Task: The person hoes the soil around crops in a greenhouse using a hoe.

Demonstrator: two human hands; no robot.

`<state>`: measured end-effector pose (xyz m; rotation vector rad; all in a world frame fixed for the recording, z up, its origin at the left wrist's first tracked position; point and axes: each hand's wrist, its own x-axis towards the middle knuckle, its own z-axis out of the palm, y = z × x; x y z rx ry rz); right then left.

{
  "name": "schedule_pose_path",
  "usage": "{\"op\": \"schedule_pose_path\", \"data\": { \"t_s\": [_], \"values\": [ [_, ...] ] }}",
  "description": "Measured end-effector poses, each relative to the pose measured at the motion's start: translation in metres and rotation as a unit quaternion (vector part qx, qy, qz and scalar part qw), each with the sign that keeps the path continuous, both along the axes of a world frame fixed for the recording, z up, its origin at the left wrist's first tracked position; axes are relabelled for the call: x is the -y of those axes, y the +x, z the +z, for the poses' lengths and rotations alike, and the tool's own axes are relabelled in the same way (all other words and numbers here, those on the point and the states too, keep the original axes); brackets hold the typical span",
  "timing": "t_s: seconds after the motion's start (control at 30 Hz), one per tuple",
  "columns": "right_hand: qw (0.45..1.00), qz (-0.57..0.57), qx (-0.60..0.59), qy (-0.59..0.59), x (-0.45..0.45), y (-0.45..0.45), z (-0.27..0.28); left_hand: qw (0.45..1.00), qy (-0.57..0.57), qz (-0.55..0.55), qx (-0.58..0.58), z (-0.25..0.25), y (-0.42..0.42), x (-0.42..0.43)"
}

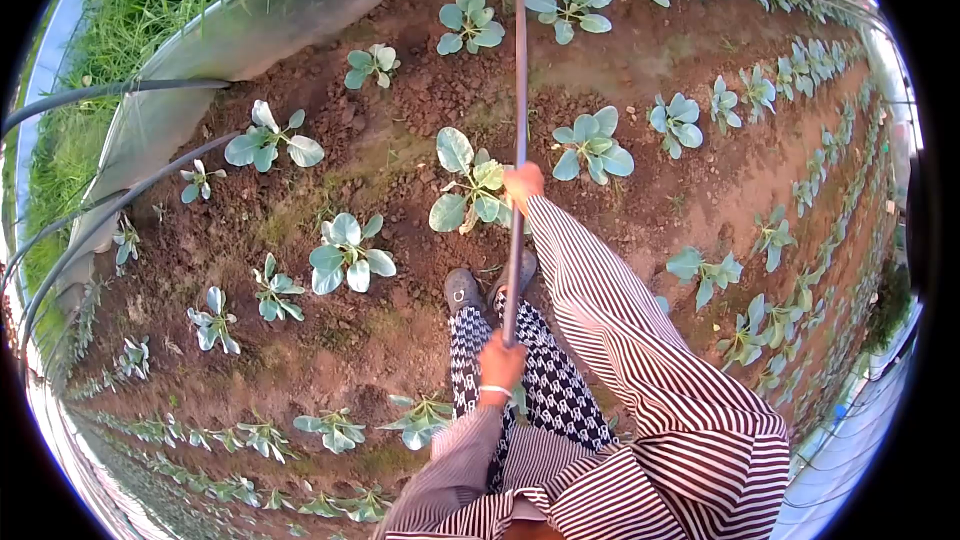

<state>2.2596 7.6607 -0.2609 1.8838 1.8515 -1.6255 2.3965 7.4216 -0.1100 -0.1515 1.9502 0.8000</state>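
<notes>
Both of my hands grip one long, thin handle (520,70) that runs almost straight away from me. My right hand (523,185) is wrapped round its middle, beside a leafy cabbage-like plant (455,152) with some yellowed leaves. Closer to my body, my left hand (500,365), with a white band at the wrist, is closed round the near end, above my patterned trousers. The handle's far end reaches the top of the view, near the plastic sheeting, where it is blurred; what kind of tool head it carries cannot be made out.
Rows of similar young plants (347,254) grow in the brown soil (420,90) on all sides. My dark shoes (462,288) stand between plants. A low plastic sheet wall (270,25) with curved hoops (120,202) borders the bed, with tall grass (130,20) beyond.
</notes>
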Motion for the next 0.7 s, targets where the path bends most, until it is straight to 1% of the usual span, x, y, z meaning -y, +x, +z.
{"op": "schedule_pose_path", "data": {
  "t_s": [0.03, 0.07, 0.1, 0.13, 0.17, 0.2, 0.23, 0.33, 0.4, 0.43, 0.5, 0.53, 0.57, 0.67, 0.7],
  "values": [
    [0.996, 0.027, 0.049, 0.066, 0.001, 0.02, -0.026, 0.998, 0.021, -0.027, -0.044, -0.005, 0.03, 0.001],
    [0.99, 0.067, 0.11, 0.054, 0.005, 0.048, -0.045, 0.999, 0.012, -0.029, -0.023, 0.0, 0.05, 0.006],
    [0.995, 0.01, 0.095, -0.004, 0.02, 0.043, 0.029, 1.0, 0.004, -0.029, -0.001, 0.009, 0.064, 0.012],
    [0.995, -0.021, 0.007, -0.094, 0.028, 0.072, 0.0, 0.999, 0.004, -0.042, 0.028, 0.016, 0.068, 0.022],
    [0.991, -0.056, 0.028, -0.115, 0.045, 0.073, 0.043, 0.996, -0.003, -0.058, 0.064, 0.033, 0.078, 0.04],
    [0.975, -0.085, -0.068, -0.194, 0.055, 0.085, 0.053, 0.997, -0.016, -0.072, 0.016, 0.051, 0.081, 0.049],
    [0.979, -0.092, -0.039, -0.177, 0.063, 0.084, 0.06, 0.999, 0.015, -0.05, 0.002, 0.064, 0.077, 0.054],
    [0.97, -0.099, -0.106, -0.193, 0.059, 0.084, 0.058, 0.997, -0.012, -0.076, 0.012, 0.069, 0.061, 0.057],
    [0.962, -0.106, -0.153, -0.198, 0.041, 0.064, 0.075, 0.998, 0.0, -0.066, -0.022, 0.051, 0.052, 0.051],
    [0.962, -0.1, -0.18, -0.181, 0.03, 0.054, 0.089, 0.998, 0.005, -0.055, -0.044, 0.041, 0.051, 0.045],
    [0.972, -0.1, -0.168, -0.13, 0.006, 0.036, 0.094, 0.997, 0.029, -0.039, -0.064, 0.018, 0.045, 0.026],
    [0.976, -0.089, -0.162, -0.117, -0.008, 0.028, 0.096, 0.996, 0.023, -0.054, -0.071, 0.01, 0.039, 0.011],
    [0.979, -0.077, -0.158, -0.104, -0.024, 0.019, 0.091, 0.995, 0.039, -0.051, -0.075, 0.003, 0.03, -0.005],
    [0.991, -0.054, -0.109, -0.063, -0.064, -0.001, 0.048, 0.995, 0.025, -0.04, -0.087, -0.026, 0.018, -0.057],
    [0.998, -0.006, -0.052, -0.031, -0.066, 0.021, -0.008, 0.998, 0.028, -0.007, -0.06, -0.04, 0.035, -0.066]
  ]
}}
